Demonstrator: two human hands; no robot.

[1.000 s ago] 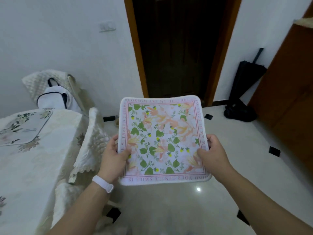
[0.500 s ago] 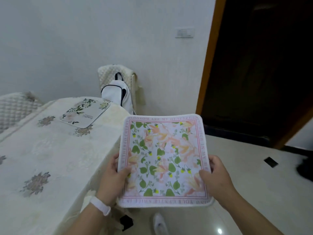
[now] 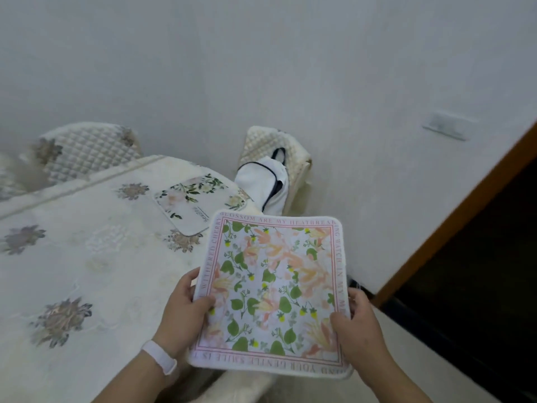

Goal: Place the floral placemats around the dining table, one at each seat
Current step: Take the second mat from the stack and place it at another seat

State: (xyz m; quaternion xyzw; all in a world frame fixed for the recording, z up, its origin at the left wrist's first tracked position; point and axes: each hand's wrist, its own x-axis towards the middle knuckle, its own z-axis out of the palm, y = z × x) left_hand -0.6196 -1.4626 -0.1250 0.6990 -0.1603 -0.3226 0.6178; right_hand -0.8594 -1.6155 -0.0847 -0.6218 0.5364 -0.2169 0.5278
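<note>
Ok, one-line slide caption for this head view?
Both hands, left hand and right hand, hold a floral placemat beside the dining table, where another placemat lies.

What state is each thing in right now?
Held placemat: in the air, print up, gripped at both side edges, not yet on the table.
Far placemat: lying flat on the table by its far corner.
Left hand: shut on the held placemat.
Right hand: shut on the held placemat.
Bag: resting upright on a chair.

Soft, even indoor light, slight motion blur, wide-angle bending toward the edges.
</note>
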